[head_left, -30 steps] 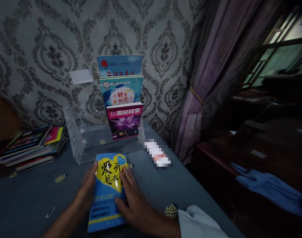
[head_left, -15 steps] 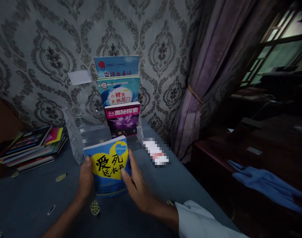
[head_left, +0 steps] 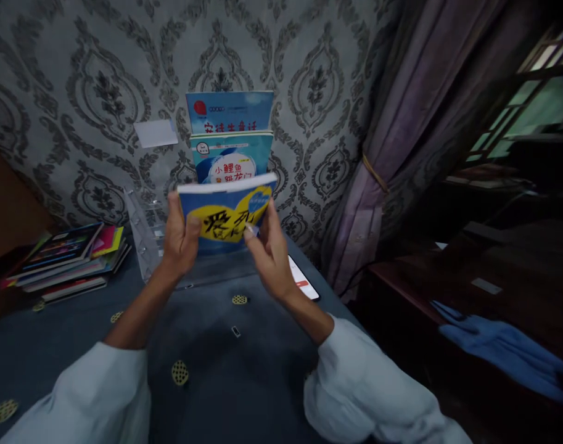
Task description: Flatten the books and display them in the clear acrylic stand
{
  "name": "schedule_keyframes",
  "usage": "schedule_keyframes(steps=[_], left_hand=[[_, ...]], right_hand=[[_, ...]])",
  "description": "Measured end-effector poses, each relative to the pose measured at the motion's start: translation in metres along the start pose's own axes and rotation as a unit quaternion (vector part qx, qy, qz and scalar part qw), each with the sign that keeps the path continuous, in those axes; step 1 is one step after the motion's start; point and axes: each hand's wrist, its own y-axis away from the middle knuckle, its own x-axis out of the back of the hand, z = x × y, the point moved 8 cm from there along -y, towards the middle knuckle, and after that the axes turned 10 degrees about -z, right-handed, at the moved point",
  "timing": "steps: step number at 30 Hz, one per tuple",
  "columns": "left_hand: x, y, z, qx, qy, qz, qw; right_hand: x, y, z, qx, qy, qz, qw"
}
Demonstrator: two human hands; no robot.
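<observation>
Between my two hands is a blue book (head_left: 221, 216) with a yellow heart on its cover, tilted back and slightly blurred. My left hand (head_left: 182, 240) is closed on its left edge, thumb on the front. Along the right edge my right hand (head_left: 269, 250) grips it, thumb on the cover too. The book is raised in front of a clear acrylic stand (head_left: 140, 237) and hides much of it. Behind it in the stand rise a teal book (head_left: 232, 157) and, higher, a light-blue book (head_left: 230, 111). The pink-and-purple book in the front tier is covered from sight.
A stack of books (head_left: 73, 259) lies on the blue tablecloth (head_left: 216, 394) at the left. Right of the stand is a phone (head_left: 304, 280), partly behind my right hand. A tied curtain (head_left: 355, 216) hangs at the right, and a blue cloth (head_left: 503, 351) lies beyond the table edge.
Both hands have carried the blue book up and forward, toward the stand. It now covers the pink-and-purple book. The view has shifted slightly.
</observation>
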Motion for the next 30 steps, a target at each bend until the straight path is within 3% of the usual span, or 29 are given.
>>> schedule_keyframes(steps=[5, 9, 17, 30], left_hand=[[-0.008, -0.033, 0.014, -0.138, -0.138, -0.006, 0.981], [-0.016, -0.036, 0.014, -0.182, -0.199, 0.008, 0.963], [-0.021, -0.040, 0.003, -0.164, -0.164, 0.022, 0.973], [-0.025, -0.049, -0.014, -0.103, -0.194, 0.006, 0.976]], right_hand=[[0.031, -0.029, -0.008, 0.097, -0.010, 0.056, 0.994], [0.037, -0.036, 0.007, 0.115, -0.023, 0.057, 0.991], [0.039, -0.043, 0.041, 0.106, -0.064, 0.078, 0.989], [0.034, -0.039, 0.050, 0.087, -0.085, 0.079, 0.989]])
